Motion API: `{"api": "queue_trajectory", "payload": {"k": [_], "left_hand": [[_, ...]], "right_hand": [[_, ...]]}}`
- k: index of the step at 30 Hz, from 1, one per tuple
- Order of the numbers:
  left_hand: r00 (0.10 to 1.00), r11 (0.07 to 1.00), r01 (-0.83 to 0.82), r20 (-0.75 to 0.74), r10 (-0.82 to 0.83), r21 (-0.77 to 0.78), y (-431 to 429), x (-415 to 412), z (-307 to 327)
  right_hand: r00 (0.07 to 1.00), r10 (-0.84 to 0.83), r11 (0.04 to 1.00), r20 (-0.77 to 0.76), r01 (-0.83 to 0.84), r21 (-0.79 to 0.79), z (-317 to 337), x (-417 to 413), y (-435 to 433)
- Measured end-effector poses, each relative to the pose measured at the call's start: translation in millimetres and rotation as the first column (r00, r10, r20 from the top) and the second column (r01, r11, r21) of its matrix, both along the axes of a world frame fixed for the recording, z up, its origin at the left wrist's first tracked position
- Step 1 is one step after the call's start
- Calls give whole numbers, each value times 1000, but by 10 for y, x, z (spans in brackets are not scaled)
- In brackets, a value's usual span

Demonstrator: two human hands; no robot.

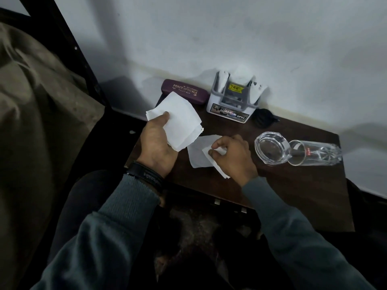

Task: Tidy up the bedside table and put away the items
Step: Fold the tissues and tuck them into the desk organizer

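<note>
My left hand (156, 143) holds a stack of white paper tissues (180, 120) above the left part of the dark wooden bedside table (293, 189), thumb on top. My right hand (232, 155) pinches a small folded white tissue (217, 152) that lies over another white tissue (198, 153) on the tabletop. Behind them a maroon spectacle case (184, 90) lies against the wall.
A white-and-grey holder (230, 105) with tissues stands at the wall, a black object (262, 120) beside it. A glass ashtray (271, 148) and a drinking glass (314, 152) on its side lie at the right. A bed with a brown cover (31, 114) is at the left.
</note>
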State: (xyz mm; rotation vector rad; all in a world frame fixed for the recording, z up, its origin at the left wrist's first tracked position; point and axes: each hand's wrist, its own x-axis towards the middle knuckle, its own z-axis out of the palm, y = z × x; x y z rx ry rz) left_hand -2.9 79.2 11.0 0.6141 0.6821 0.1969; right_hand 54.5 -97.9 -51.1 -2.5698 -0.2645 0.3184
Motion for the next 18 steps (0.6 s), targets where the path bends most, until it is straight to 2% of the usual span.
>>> {"api": "queue_trajectory", "payload": {"k": [6,9,12,15,18], "left_hand": [[1000,1000,-3,-27,3,-3,1,7,8],[999,1000,10,-34,-10,-14,-4,6,0],[999,1000,15,-45,-16,-5,-10,12,-10],[996,999,17,-92,-14,38,-29,21,-19],[989,971,82,-139,-51,225,-115,35,-50]], "right_hand": [[994,-3,983,110,-17,182,49,-9,-94],[997,-53,956,63,33,291,86,10,-197],[990,-116,880,-76,138,454,187,3,-295],[972,-168,752,-161,233,617,404,-22,-334],[978,-165,703,-128,208,681,688,-11,-269]]}}
